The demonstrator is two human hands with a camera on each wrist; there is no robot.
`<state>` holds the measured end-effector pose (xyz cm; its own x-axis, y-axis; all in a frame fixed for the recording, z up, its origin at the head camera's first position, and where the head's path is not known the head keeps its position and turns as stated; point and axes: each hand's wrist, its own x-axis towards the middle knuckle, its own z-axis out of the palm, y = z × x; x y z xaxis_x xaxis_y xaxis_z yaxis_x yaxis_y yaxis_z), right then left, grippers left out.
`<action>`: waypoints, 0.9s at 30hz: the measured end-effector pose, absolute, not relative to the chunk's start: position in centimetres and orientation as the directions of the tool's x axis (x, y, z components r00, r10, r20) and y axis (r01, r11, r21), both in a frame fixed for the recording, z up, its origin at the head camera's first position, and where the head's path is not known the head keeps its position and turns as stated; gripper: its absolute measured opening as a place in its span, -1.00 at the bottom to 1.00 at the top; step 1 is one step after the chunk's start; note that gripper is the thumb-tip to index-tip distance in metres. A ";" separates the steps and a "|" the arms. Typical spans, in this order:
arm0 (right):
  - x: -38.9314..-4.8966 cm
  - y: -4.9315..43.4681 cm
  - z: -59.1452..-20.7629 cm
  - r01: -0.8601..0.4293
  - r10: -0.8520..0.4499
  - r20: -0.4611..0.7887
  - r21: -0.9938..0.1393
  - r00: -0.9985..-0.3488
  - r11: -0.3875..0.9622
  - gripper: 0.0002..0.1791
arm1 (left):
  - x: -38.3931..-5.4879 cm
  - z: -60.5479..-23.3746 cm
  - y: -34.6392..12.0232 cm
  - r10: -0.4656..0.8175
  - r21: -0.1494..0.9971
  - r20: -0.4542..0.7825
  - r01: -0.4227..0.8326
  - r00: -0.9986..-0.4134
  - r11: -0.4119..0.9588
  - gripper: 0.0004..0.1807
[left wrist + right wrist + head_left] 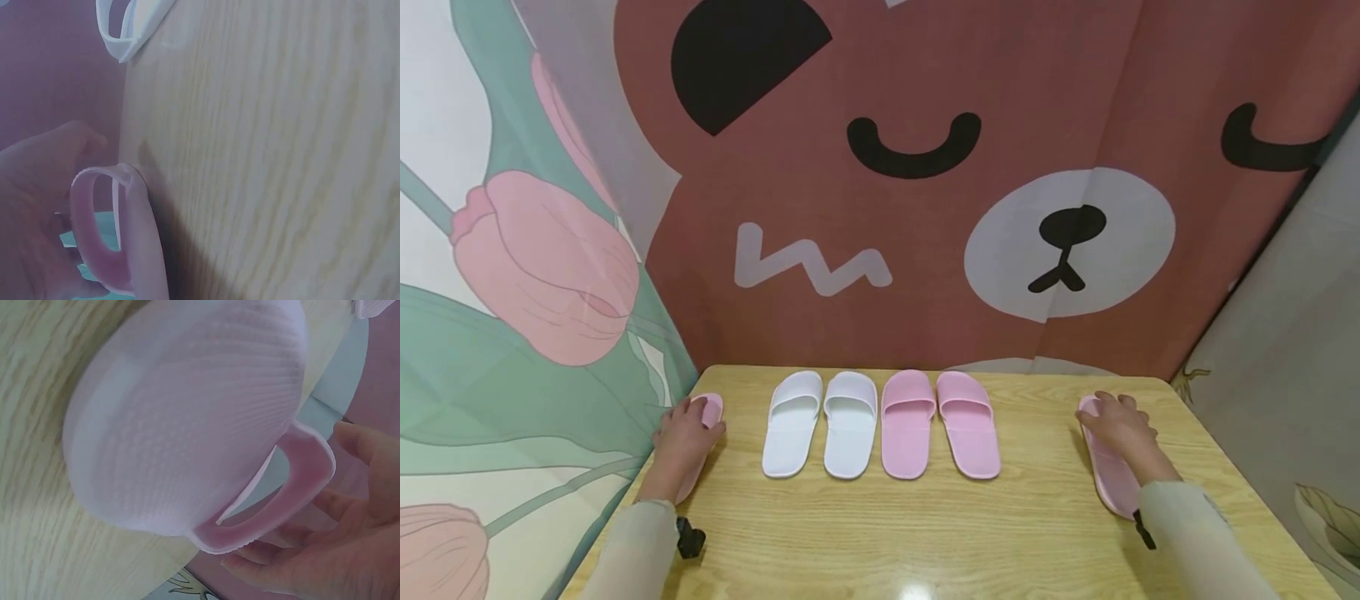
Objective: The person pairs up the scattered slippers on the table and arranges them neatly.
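At the table's left side my left hand [681, 433] spans the strap end of a pink slipper [695, 477], thumb on one side and fingers on the other. In the left wrist view that slipper's strap [100, 237] stands beside the hand. On the right, my right hand [1122, 425] holds another pink slipper [1108, 475] across its strap; its ribbed footbed [194, 419] fills much of the right wrist view. Between the hands lie two white slippers [792, 442] [850, 442] and two pink slippers [906, 442] [972, 442], side by side, toes toward the back.
The slippers stand on a light wooden table [850, 533] with rounded back corners. A brown bear-print cloth [925, 208] hangs right behind it. A flower-print cloth [550, 267] closes the left side, and a pale cloth [1285, 350] hangs on the right.
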<state>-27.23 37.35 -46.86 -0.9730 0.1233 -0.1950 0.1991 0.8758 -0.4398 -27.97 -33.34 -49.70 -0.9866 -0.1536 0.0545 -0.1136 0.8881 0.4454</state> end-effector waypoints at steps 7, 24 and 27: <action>-27.1 37.3 -46.8 0.204 0.119 -0.212 -0.442 -0.970 0.874 -0.04 | -28.4 -50.0 -33.7 -0.162 0.441 0.050 -0.124 -0.986 0.889 -0.20; -27.2 37.5 -47.4 0.241 0.146 -0.231 -0.461 -0.962 0.854 -0.08 | -28.8 -50.5 -34.1 -0.193 0.427 0.010 -0.171 -0.981 0.888 -0.20; -27.2 37.6 -47.7 0.248 0.150 -0.237 -0.465 -0.960 0.850 -0.08 | -28.7 -50.6 -34.1 -0.191 0.423 0.008 -0.170 -0.981 0.890 -0.20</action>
